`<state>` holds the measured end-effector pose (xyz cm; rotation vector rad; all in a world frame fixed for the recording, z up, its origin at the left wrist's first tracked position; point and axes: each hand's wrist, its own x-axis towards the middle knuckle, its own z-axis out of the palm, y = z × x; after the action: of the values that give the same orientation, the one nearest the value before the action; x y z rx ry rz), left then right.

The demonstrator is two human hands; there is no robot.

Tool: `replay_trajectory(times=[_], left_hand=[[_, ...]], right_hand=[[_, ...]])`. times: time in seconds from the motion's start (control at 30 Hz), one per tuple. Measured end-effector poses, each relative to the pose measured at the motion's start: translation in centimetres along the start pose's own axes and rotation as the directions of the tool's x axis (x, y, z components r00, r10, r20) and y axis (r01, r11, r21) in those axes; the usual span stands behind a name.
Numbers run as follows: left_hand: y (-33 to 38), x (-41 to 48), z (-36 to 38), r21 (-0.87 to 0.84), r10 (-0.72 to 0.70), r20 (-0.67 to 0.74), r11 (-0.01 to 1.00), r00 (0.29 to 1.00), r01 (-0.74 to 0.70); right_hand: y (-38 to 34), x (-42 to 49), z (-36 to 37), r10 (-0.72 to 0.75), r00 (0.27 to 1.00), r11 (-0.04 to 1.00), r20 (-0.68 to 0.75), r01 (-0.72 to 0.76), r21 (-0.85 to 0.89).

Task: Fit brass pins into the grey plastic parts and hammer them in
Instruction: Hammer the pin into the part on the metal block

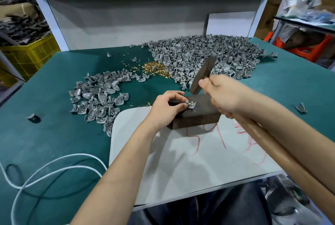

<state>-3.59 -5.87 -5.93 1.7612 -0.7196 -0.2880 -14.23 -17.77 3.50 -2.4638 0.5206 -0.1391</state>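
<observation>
Grey plastic part [191, 105] on dark block [199, 115], pinched by my left hand [165, 109] | my right hand [223, 96] grips hammer [202, 75], head raised above block

**Green bench top: what's on it**

Bench [54, 134] has a green mat surface. Back right: big heap of grey parts [208, 56]. Left of centre: smaller heap [97, 97]. A pile of brass pins [155, 68] sits between them, touching the big heap, with loose pins scattered round it. Single stray parts lie at far left [33, 117] and far right [301, 107]. Near edge: white board [181, 161] with red scribbles, and a dark block [195, 115] on its far end. White cable [54, 168] loops across the near left.
</observation>
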Motion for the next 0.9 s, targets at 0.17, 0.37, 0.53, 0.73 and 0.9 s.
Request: replay_trajectory(times=[0.17, 0.37, 0.53, 0.73, 0.9], left_hand=[[0.0, 0.1, 0.0, -0.028, 0.007, -0.005, 1.0, 1.0, -0.007], [-0.1, 0.1, 0.0, -0.035, 0.003, -0.011, 0.999, 1.0, -0.004], [-0.3, 0.3, 0.0, -0.03, 0.013, -0.02, 0.999, 1.0, -0.014], [-0.4, 0.4, -0.2, -0.028, 0.018, -0.031, 0.999, 0.999, -0.018], [-0.3, 0.0, -0.1, 0.028, 0.06, -0.032, 0.998, 0.998, -0.059]], right_hand=[[-1.3, -0.2, 0.1, -0.047, 0.998, 0.998, -0.03, 0.046, -0.053], [-1.6, -0.5, -0.7, -0.041, 0.999, 0.989, -0.01, 0.039, -0.142], [-1.1, -0.3, 0.9, 0.044, 0.999, 0.998, 0.013, -0.043, -0.044], [-0.7, 0.0, 0.9, -0.029, 1.0, 0.981, -0.012, 0.026, -0.192], [1.3, 0.8, 0.3, 0.075, 0.997, 0.977, -0.026, -0.068, 0.201]])
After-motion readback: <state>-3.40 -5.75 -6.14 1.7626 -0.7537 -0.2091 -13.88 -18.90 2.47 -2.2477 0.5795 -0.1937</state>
